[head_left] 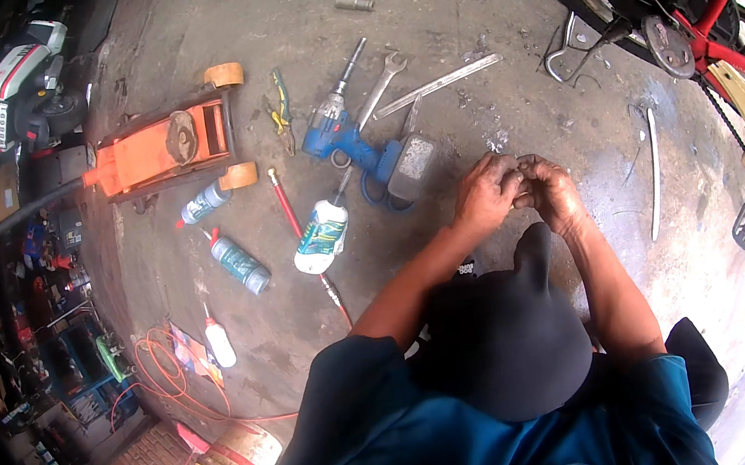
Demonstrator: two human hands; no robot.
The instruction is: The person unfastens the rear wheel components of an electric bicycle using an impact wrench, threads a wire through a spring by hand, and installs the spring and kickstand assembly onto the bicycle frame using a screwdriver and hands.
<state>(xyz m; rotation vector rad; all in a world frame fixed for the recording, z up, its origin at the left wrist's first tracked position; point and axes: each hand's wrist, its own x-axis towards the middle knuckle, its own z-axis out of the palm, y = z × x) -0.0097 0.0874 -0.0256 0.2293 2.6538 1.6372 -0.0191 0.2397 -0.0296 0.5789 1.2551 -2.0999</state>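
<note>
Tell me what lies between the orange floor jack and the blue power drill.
The head view shows pliers, plus the tip of a red hose below them.

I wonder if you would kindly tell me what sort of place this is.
Most likely a vehicle repair workshop: a low orange metal floor jack and a blue cordless power tool lie on the stained concrete floor, near a red-framed two-wheeler.

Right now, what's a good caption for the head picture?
Left hand and right hand together, blue power tool and orange jack to their left.
</note>
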